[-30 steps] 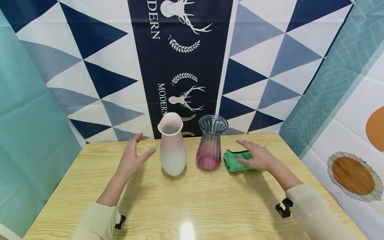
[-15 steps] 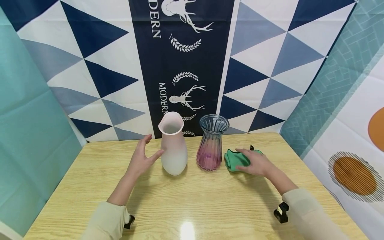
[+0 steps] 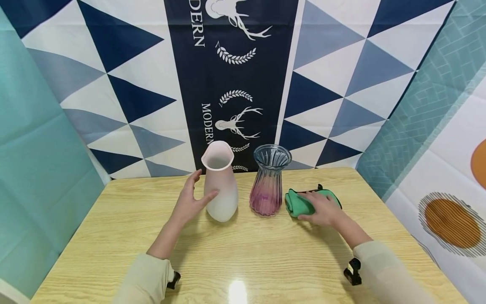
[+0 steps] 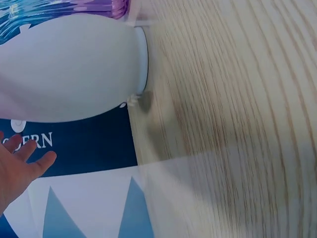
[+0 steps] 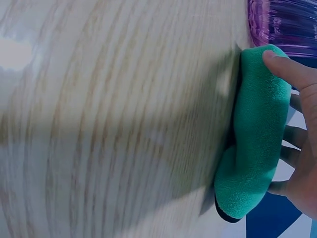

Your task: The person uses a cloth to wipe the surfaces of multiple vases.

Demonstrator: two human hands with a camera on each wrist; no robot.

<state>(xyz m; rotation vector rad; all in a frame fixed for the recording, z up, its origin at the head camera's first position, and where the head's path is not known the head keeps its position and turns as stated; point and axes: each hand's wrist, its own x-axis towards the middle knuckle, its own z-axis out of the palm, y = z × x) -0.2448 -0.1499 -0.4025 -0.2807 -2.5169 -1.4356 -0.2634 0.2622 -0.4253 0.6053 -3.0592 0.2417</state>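
Note:
A pink-to-white vase (image 3: 221,194) stands upright near the table's back edge, large in the left wrist view (image 4: 74,69). At its left my left hand (image 3: 190,202) is open, thumb and fingers spread; the left wrist view shows a gap between that hand (image 4: 20,171) and the vase. Over the rolled green cloth (image 3: 298,204) lies my right hand (image 3: 322,210). In the right wrist view, the hand (image 5: 304,148) has its thumb on one end of the cloth (image 5: 257,124) and its fingers round the far side, partly hidden.
A ribbed glass vase (image 3: 266,192), blue above and purple below, stands between the white vase and the green cloth. Behind the wooden table (image 3: 212,257) hangs a patterned backdrop (image 3: 140,93), with more hangings at both sides.
My left hand has moved right, closer to the white vase. My right hand has come down onto the green cloth, its fingers drawing in around it. Both vases stand where they were.

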